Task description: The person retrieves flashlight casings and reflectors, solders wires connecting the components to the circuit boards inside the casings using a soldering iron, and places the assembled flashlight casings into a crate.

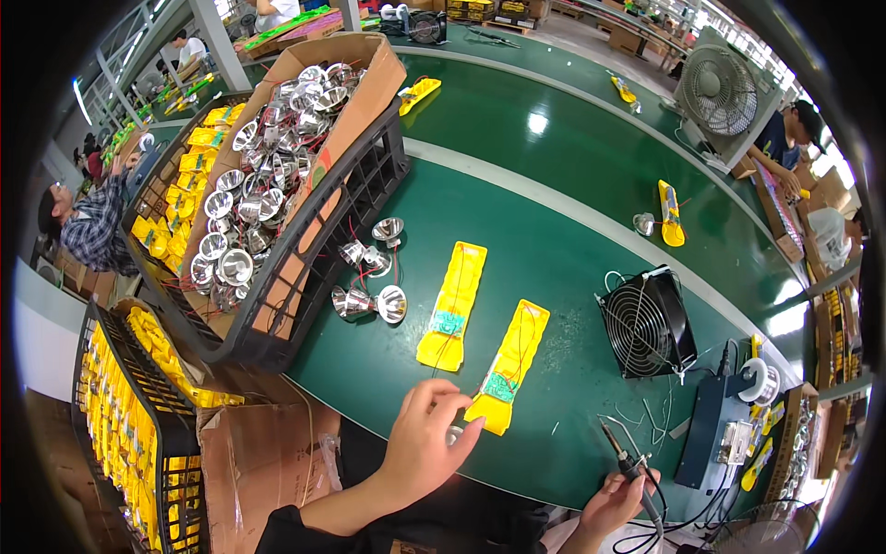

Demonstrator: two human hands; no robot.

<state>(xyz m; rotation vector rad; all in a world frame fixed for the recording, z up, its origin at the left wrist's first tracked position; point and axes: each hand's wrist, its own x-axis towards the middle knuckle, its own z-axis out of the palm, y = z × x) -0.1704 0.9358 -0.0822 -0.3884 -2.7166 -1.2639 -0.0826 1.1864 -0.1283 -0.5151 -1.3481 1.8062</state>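
Observation:
My left hand (426, 445) is closed in a pinch on a thin wire beside the nearer yellow plastic strip (524, 337). A small green circuit board (501, 386) with dark wires sits on that strip. Under my left palm a bit of a shiny reflector cup (453, 435) shows, mostly hidden. My right hand (613, 503) grips a soldering iron (629, 463) at the table's front edge, its tip pointing up and left, with thin solder wire near it. A second yellow strip (459, 286) with a board lies just left of the first.
Several loose reflector cups (391, 304) lie left of the strips, beside a black crate (318, 249) with a carton of reflectors. A small black fan (646, 323), a blue soldering station (711, 432) and a solder spool (759, 381) stand right. Beyond runs a green conveyor (554, 138).

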